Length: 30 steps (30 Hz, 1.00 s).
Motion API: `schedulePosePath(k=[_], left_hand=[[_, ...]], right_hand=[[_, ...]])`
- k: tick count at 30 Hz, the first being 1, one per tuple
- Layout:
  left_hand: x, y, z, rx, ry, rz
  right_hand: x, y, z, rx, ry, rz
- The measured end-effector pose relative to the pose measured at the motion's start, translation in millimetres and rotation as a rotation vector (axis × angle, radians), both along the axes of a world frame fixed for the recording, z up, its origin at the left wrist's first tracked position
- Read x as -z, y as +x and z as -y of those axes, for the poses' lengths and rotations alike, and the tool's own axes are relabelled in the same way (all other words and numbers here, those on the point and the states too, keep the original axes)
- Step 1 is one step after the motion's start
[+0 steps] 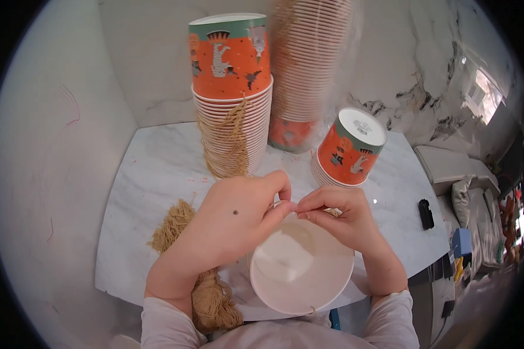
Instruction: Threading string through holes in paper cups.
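A white paper bucket (pixel 332 282) stands in front of me with its open mouth up. Over its far rim my two hands meet, fingertips nearly touching. My left hand (pixel 244 203) is closed in a pinch of thumb and forefinger. My right hand (pixel 343 216) pinches too, from the other side. What they hold between the fingertips is too small to make out. A bit of tan material shows by the right fingers, and a small tan knot (pixel 312 310) sits at the bucket's near rim. A bundle of tan string (pixel 215 302) lies beside my left forearm.
Behind my left hand rises a tall stack of orange and green paper buckets (pixel 230 64), upside down, with tan strings (pixel 230 145) hanging over it. A plastic-wrapped stack (pixel 311 64) and a shorter stack (pixel 352 151) stand to its right. A black object (pixel 426 215) lies at the table's right.
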State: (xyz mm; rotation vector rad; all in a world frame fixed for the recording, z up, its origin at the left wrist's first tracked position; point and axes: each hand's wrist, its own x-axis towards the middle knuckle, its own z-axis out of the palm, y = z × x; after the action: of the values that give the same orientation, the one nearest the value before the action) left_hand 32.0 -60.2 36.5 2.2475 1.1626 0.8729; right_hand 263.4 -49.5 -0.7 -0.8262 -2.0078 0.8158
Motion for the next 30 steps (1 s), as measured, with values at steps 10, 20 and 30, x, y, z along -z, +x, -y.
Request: schedulePosePath(k=[10, 20, 30], left_hand=[[6.2, -2.4, -31.4, 0.248, -0.431, 0.384], [28.6, 14.1, -40.7, 0.177, -0.106, 0.334], [30.0, 8.6, -35.9, 0.023, 0.08, -0.247]], right_hand=[[12.1, -9.0, -10.6, 0.106, -0.231, 0.074], [21.3, -7.1, -12.1, 0.122, -0.146, 0.06], [21.0, -2.6, -14.0, 0.107, -0.115, 0.022]])
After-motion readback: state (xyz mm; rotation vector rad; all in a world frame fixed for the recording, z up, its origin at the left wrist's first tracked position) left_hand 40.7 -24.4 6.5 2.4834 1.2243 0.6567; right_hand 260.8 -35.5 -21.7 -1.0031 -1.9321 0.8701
